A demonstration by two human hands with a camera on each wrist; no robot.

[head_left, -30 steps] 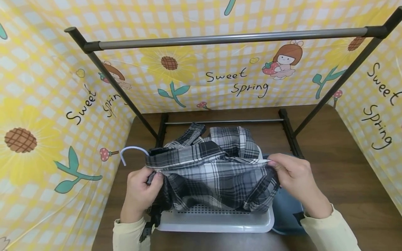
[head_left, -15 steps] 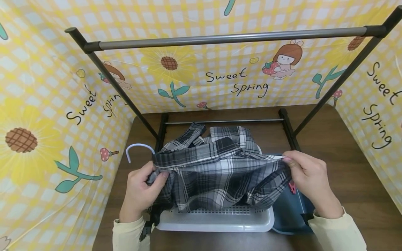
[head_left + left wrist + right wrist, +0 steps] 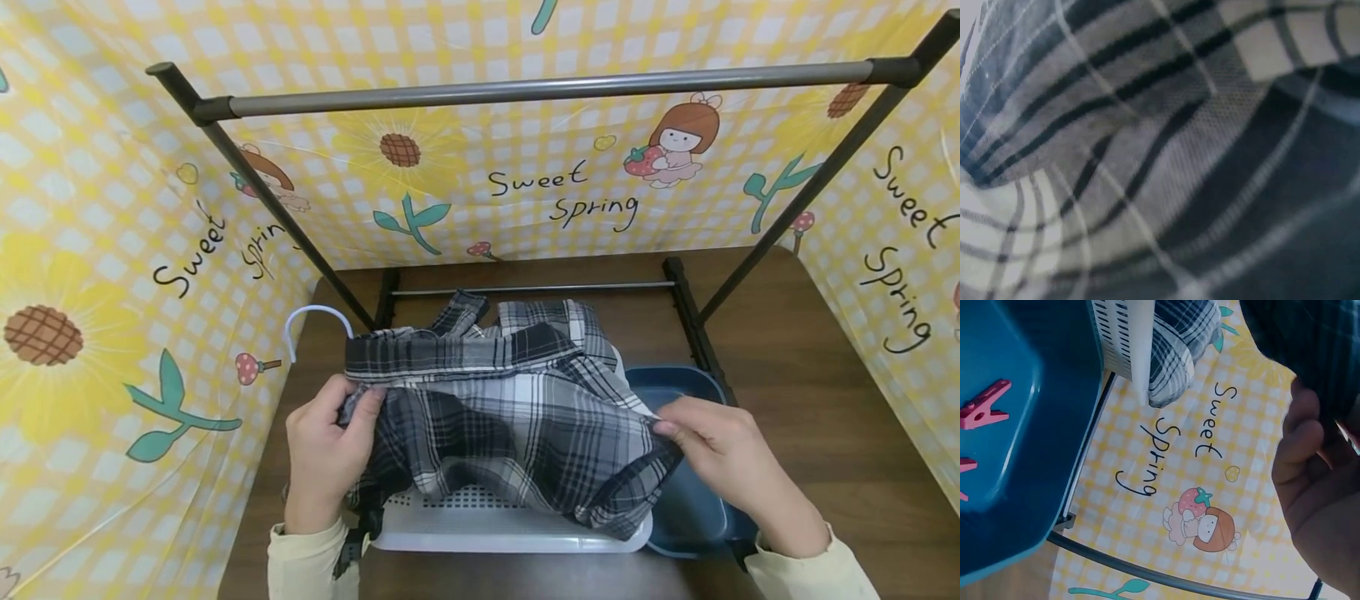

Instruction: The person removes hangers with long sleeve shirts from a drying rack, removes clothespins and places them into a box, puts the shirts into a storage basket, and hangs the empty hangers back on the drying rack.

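Observation:
A black, grey and white plaid shirt (image 3: 495,417) is stretched between both hands above a white basket. My left hand (image 3: 330,454) pinches its left end near the collar band, thumb on top. From that end sticks the pale blue hook of a hanger (image 3: 318,308); the rest of the hanger is hidden. My right hand (image 3: 731,458) pinches the shirt's right edge between thumb and fingers. Plaid cloth (image 3: 1147,125) fills the left wrist view. In the right wrist view, my right hand (image 3: 1322,487) grips dark cloth (image 3: 1310,337) at the upper right.
The white perforated basket (image 3: 510,533) stands under the shirt, with a blue bin (image 3: 675,379) to its right. Pink clips (image 3: 988,406) lie in the bin. Behind stands a rack with a grey top bar (image 3: 525,90), before a yellow checked backdrop.
The right hand has moved right, then lower, with the shirt edge. The left hand and collar end have shifted slightly up and left, the hook with them. More of the blue bin shows.

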